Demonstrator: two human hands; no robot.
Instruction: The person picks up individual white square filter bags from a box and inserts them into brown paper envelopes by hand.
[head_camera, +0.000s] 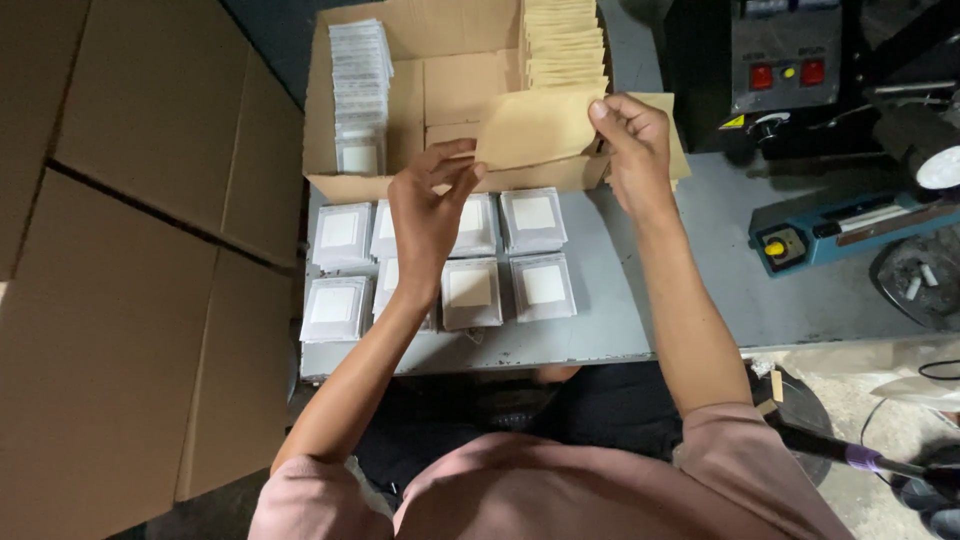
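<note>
Left hand: my left hand (428, 205) pinches the left end of a tan paper envelope (535, 128), fingers closed on its edge.
Right hand: my right hand (632, 140) grips the envelope's right end, thumb on top.
Envelope: held flat over the front wall of the open cardboard box (450, 90), just above the table.
Below: white square packets (470, 292) in rows on the grey table (620, 300), reaching its near edge.
Open room: bare tabletop right of the packets, up to the blue sealer (830, 228).
Left side: large flat cartons (130, 250) close against the table edge.
</note>
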